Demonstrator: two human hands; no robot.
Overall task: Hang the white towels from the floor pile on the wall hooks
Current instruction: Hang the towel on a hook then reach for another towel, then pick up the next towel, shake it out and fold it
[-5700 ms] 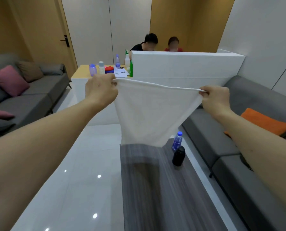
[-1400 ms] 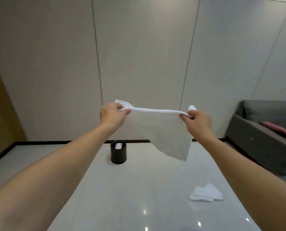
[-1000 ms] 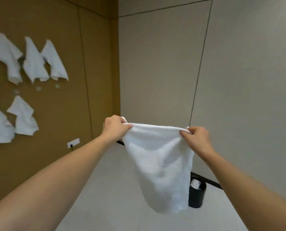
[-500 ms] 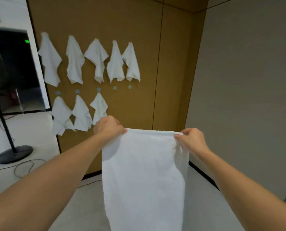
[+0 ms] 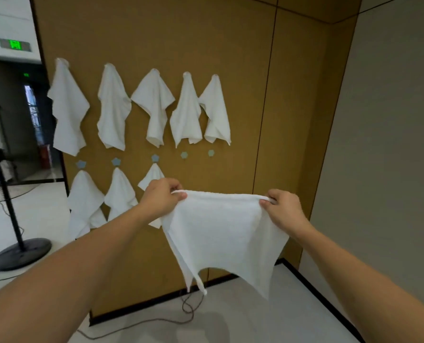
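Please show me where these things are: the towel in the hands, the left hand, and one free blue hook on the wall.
held towel [image 5: 224, 226]: head view, middle of the cloth.
left hand [image 5: 162, 197]: head view, back of the hand.
free blue hook [image 5: 211, 153]: head view, centre of the rightmost hook.

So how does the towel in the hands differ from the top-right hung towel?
The held towel is stretched wide along its top edge, pinched by the left hand and the right hand; the hung towel gathers to one point at the wall and drapes narrow. The held towel is clear of the wall; the hung towel lies against it. Both are white.
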